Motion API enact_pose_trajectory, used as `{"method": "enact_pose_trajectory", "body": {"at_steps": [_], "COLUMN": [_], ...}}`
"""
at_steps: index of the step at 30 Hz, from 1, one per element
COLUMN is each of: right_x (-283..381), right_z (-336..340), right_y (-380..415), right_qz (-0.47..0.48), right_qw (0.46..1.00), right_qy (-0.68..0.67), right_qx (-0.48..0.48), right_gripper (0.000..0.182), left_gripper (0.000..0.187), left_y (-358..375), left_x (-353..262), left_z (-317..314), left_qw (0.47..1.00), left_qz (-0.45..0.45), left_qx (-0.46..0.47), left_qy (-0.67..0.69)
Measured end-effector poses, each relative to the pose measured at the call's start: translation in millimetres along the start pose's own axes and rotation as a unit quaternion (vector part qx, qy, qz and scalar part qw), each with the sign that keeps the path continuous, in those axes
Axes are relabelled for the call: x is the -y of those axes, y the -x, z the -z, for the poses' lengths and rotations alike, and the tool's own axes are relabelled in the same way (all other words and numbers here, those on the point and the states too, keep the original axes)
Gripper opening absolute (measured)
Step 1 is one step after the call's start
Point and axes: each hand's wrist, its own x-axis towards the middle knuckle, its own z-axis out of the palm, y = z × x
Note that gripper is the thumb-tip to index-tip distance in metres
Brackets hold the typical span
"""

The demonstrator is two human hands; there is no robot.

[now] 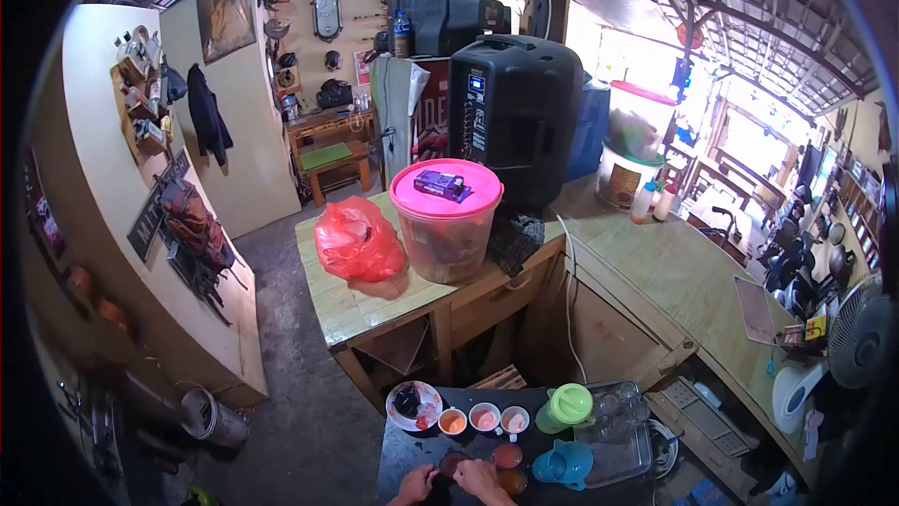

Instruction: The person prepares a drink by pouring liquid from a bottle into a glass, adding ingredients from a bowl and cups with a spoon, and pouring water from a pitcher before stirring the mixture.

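At the low dark table [398, 454], my left hand [415, 484] is closed just left of a dark cup [453, 460]; what its fingers grip is too small to make out. My right hand [479, 480] is closed at the cup's right side, its fingertips by the rim, and anything in them is hidden. To its right stand a glass of pink-red drink [507, 455] and a glass of orange-brown drink [512, 482]. Behind the hands is a row of white cups: one with orange contents [452, 423], two with pale pink contents [484, 418] [514, 421].
A plate [426, 423] with dark and red pieces lies left. Right are a green-lidded pitcher [567, 407], a blue pitcher [565, 464] and a tray [613, 462] with glasses. A wooden counter behind bears a red plastic bag [356, 242], a pink-lidded tub [448, 242] and a black speaker [517, 113].
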Motion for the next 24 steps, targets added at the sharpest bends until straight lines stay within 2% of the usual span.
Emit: {"method": "enact_pose_trajectory", "body": {"at_steps": [3,6,9,10,13,16,19,22,24], "right_x": [4,14,1,4,-2,5,12,10,3], "right_z": [-5,1,-9,-6,-13,-12,-4,-3,-2], "right_y": [-5,-3,-7,0,4,3,5,9,15], "right_qz": [0.026,-0.040,-0.044,-0.045,0.004,-0.013,-0.063,-0.068,-0.035], "right_qw": [0.997,0.986,0.989,0.990,0.999,0.996,0.978,0.980,0.992], "right_qy": [-0.055,-0.125,0.016,0.019,0.004,-0.085,-0.139,0.025,0.026], "right_qx": [0.045,-0.099,-0.140,-0.134,-0.043,-0.034,-0.143,-0.183,-0.121], "right_gripper": [0.025,0.024,0.025,0.025,0.025,0.026,0.030,0.028,0.027], "left_gripper": [0.028,0.040,0.042,0.040,0.033,0.029,0.028,0.028,0.027], "left_y": [-1,-6,-3,-2,-2,-3,-7,-10,-7], "left_x": [5,11,-16,-17,-18,-11,-6,-5,-5], "left_z": [1,2,26,27,23,21,22,16,18], "left_qw": [1.000,0.991,0.993,0.995,0.998,0.996,0.996,0.995,0.994], "left_qz": [-0.003,0.063,0.046,0.038,0.014,-0.007,-0.019,-0.009,0.009], "left_qx": [0.019,0.111,0.105,0.088,0.062,0.073,0.073,0.084,0.102], "left_qy": [0.006,0.037,-0.012,-0.004,-0.007,-0.049,-0.045,-0.044,-0.047]}}
